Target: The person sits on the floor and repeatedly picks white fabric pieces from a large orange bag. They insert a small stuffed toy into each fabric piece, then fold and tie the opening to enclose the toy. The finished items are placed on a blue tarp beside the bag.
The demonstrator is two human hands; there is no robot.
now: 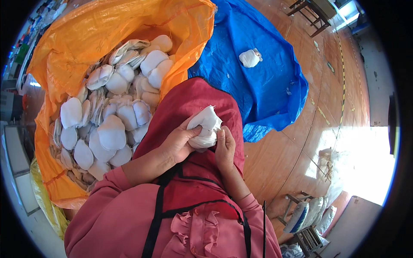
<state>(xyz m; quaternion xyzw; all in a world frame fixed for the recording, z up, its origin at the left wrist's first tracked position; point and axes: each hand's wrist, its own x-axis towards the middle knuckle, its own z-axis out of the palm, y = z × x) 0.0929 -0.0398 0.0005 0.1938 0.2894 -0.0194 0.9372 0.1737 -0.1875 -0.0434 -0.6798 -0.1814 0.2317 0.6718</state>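
Over my lap I hold a soft white fabric pad, folded or bunched, with a pointed upper end and loose threads. My left hand grips its left side, the thumb lying across the front. At the pad's lower right edge, my right hand pinches with thumb and fingertips. Beside my left arm, an orange woven sack gapes wide around many rounded off-white pads, some loose and some stacked. One white bundle lies on a blue plastic sheet ahead and to the right.
A dark red apron covers my lap. Yellow plastic shows beside the sack at left. To the right are a wooden floor, a rack with packed bags, and bright light. A wooden stool stands far right.
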